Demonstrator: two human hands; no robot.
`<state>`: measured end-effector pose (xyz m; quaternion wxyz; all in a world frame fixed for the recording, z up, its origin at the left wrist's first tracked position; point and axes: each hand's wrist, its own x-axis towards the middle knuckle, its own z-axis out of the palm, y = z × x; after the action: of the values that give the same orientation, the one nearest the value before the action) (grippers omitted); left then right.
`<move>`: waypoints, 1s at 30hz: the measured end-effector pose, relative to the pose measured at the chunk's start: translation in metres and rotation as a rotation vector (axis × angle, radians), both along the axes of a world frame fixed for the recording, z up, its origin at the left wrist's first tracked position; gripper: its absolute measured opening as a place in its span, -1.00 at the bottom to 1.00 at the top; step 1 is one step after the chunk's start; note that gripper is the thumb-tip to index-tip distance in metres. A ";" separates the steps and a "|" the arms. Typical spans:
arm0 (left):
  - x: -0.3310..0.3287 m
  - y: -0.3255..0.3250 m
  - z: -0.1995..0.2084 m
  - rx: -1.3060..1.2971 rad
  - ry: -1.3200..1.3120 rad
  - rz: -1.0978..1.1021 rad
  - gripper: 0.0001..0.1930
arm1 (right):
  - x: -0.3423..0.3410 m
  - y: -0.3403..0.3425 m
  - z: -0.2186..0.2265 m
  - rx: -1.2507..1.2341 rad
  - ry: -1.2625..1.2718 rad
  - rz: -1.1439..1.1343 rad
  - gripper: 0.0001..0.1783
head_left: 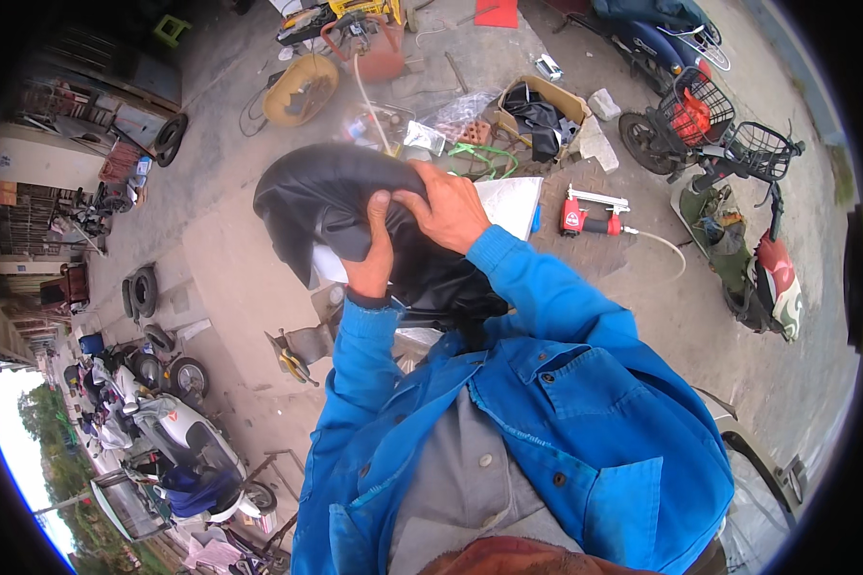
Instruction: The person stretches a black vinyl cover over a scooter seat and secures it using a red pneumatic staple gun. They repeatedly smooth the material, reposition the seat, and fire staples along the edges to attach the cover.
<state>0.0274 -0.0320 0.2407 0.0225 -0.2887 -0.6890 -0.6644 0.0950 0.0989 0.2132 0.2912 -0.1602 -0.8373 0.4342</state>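
Observation:
In front of my chest I hold a rounded, padded seat with a loose black vinyl seat cover (pixel 331 177) over it. The cover is smooth along its far curved edge and creased nearer me. My left hand (pixel 372 251) grips its near side, thumb pointing up and fingers partly hidden in the folds. Close beside it, my right hand (pixel 448 208) is closed on the cover's upper right edge, pinching the vinyl. A white sheet-like piece (pixel 510 203) shows behind my right wrist. On the ground to the right lies a red staple gun (pixel 575 216) with a hose attached.
A cardboard box (pixel 556 96) holding black material stands ahead, near a green frame (pixel 484 161). Farther off are a yellow basin (pixel 300 89) and a red container (pixel 369 53). Parked scooters (pixel 738 249) stand right, more (pixel 177 431) at lower left, and tyres (pixel 144 290) lie left.

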 end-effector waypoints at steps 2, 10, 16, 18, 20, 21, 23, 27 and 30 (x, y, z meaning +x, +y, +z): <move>-0.012 0.002 0.011 -0.038 0.075 -0.012 -0.78 | -0.002 0.000 0.015 0.037 -0.003 -0.036 -0.49; -0.009 0.059 0.013 -0.338 0.186 -0.077 -0.57 | 0.032 0.044 0.008 -0.190 -0.061 -0.195 -0.50; -0.006 0.077 -0.139 -0.270 -0.298 -0.090 -0.52 | 0.042 0.056 -0.090 -0.297 -0.293 -0.249 -0.38; -0.013 0.088 -0.145 -0.375 -0.318 -0.073 -0.50 | 0.035 0.069 -0.111 -0.300 -0.316 -0.228 -0.35; -0.020 0.091 -0.169 -0.370 -0.177 -0.041 -0.62 | 0.035 0.074 -0.146 -0.244 -0.382 -0.230 -0.34; -0.023 0.089 -0.174 -0.388 -0.186 -0.084 -0.61 | 0.028 0.077 -0.146 -0.215 -0.409 -0.231 -0.33; -0.037 0.088 -0.179 -0.515 -0.252 -0.187 -0.52 | 0.020 0.077 -0.144 -0.307 -0.454 -0.225 -0.30; -0.066 0.087 -0.160 -0.840 -0.036 -0.207 -0.55 | 0.000 0.066 -0.121 -0.280 -0.515 -0.245 -0.33; -0.074 0.086 -0.128 -0.980 -0.157 -0.463 -0.55 | 0.007 0.063 -0.112 -0.413 -0.467 -0.286 -0.36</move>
<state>-0.0462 0.0537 0.1127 -0.3130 -0.3590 -0.8359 -0.2727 0.1021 0.1618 0.1016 0.1109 -0.4268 -0.7448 0.5009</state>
